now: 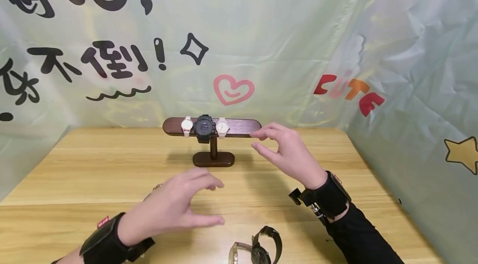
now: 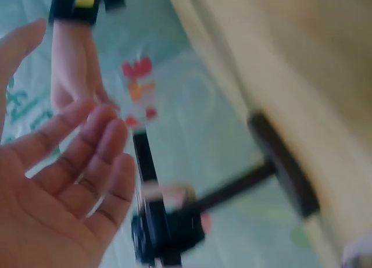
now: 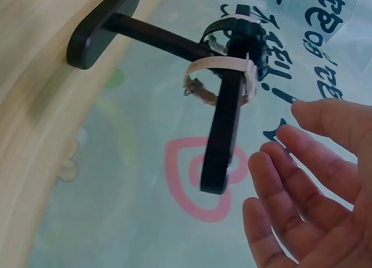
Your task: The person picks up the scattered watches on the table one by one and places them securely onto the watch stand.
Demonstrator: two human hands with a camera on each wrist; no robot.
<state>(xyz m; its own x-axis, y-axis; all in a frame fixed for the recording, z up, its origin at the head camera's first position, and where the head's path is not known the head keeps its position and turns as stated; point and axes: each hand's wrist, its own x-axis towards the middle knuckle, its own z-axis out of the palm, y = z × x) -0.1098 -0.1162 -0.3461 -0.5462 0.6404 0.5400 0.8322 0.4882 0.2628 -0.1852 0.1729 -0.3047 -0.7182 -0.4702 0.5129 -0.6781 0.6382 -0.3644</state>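
Note:
A dark wooden watch stand (image 1: 242, 127) stands at the back of the table. Its bar carries a small white watch (image 1: 187, 125), a chunky black watch (image 1: 203, 126) and a pale-strapped watch (image 1: 222, 127), side by side on the left and middle. My right hand (image 1: 293, 154) hovers by the bar's bare right end, fingers relaxed and holding nothing; the right wrist view shows its palm (image 3: 325, 210) facing the bar. My left hand (image 1: 175, 201) is raised over the table in front of the stand, thumb apart from its fingers, also holding nothing.
At the table's near edge lie a black watch (image 1: 261, 251) and a slim gold-toned watch (image 1: 233, 253). Another watch (image 1: 158, 186) is mostly hidden behind my left hand. A printed cloth (image 1: 284, 48) hangs behind the wooden table (image 1: 112, 152) and along its right side.

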